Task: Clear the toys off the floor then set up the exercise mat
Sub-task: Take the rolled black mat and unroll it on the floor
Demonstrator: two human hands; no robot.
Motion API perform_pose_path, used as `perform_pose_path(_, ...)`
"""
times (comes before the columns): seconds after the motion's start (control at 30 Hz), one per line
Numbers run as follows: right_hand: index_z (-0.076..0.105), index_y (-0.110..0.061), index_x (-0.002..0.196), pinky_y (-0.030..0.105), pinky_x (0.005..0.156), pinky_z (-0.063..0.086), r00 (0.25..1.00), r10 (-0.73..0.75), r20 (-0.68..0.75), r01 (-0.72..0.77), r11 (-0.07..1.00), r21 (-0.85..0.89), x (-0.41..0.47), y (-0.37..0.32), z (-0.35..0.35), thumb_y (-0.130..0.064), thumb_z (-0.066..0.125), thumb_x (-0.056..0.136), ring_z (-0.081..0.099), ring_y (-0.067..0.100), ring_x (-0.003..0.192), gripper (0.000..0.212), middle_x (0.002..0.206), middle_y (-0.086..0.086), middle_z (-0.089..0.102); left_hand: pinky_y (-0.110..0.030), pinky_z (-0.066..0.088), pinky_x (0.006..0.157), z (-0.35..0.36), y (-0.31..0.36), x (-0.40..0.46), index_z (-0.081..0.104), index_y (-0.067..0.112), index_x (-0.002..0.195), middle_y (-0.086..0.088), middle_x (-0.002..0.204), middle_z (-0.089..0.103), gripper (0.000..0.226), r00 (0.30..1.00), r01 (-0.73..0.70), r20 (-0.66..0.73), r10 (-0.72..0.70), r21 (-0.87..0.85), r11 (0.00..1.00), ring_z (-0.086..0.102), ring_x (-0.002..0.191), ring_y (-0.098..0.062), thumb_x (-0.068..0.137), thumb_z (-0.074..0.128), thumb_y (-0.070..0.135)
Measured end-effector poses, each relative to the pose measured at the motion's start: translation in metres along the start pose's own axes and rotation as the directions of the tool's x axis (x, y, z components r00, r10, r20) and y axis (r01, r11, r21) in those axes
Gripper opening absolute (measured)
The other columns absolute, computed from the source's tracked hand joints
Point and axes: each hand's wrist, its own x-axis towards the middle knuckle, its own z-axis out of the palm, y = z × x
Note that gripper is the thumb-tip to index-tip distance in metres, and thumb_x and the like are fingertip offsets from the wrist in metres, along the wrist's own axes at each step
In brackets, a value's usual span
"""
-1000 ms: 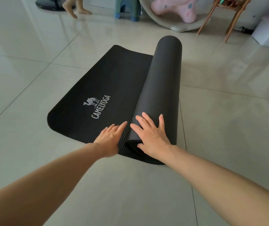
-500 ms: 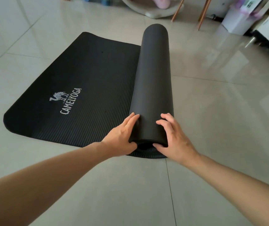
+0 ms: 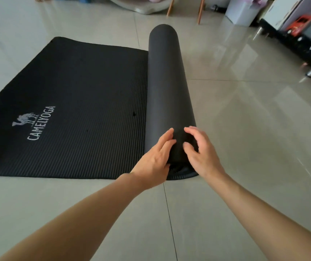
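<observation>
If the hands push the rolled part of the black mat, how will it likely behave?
The rolled part is a round cylinder on smooth glossy floor, so it probably rolls easily. The flat part looks thick, ribbed foam: likely light, bendy and grippy.

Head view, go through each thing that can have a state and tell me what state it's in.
Mat: partly unrolled, logo side flat on the floor.
Roll: wound, lying on the mat's right end.
Left hand: fingers straight, pressing the roll's near end.
Right hand: fingers curled over the roll's near end; grip unclear.
</observation>
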Motion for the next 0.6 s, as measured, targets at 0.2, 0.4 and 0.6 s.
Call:
perform_pose_path(0.2,0.036,-0.021,0.142,0.027,0.115,0.019,0.986,-0.062,0.153,0.078,0.991,-0.105,-0.004,0.032,-0.004,-0.03,0.049,0.095,0.019,0.011,0.141,0.049,0.151,-0.006,0.025,-0.04,0.034,0.109,0.033,-0.013,-0.005,0.031,0.014,0.129,-0.02,0.154,0.009,0.066,0.973,0.101,-0.205,-0.108,-0.044,0.994,0.024,0.14,-0.035,0.071,0.063,0.009)
perform_pose_path(0.4,0.041,-0.016,0.139,0.01,0.104,0.019,0.992,0.056,0.11,-0.058,0.998,0.014,-0.007,0.073,-0.038,-0.01,0.042,0.097,0.033,0.009,0.133,0.042,0.146,0.001,0.036,-0.052,0.036,0.105,0.045,-0.002,0.005,0.004,0.048,0.135,-0.004,0.156,0.009,0.093,0.964,0.259,-0.041,-0.264,-0.101,0.961,0.027,0.138,-0.031,0.078,0.057,-0.002)
perform_pose_path(0.6,0.061,-0.005,0.118,0.014,0.101,0.031,0.959,-0.116,-0.26,0.084,0.988,-0.13,-0.01,0.068,-0.049,-0.006,0.042,0.087,0.05,0.017,0.116,0.037,0.122,0.01,0.059,-0.018,0.015,0.116,0.06,0.026,0.037,0.022,0.021,0.146,0.013,0.152,0.012,0.08,0.996,0.092,0.028,-0.088,-0.183,0.979,0.011,0.145,-0.016,0.077,0.053,-0.007)
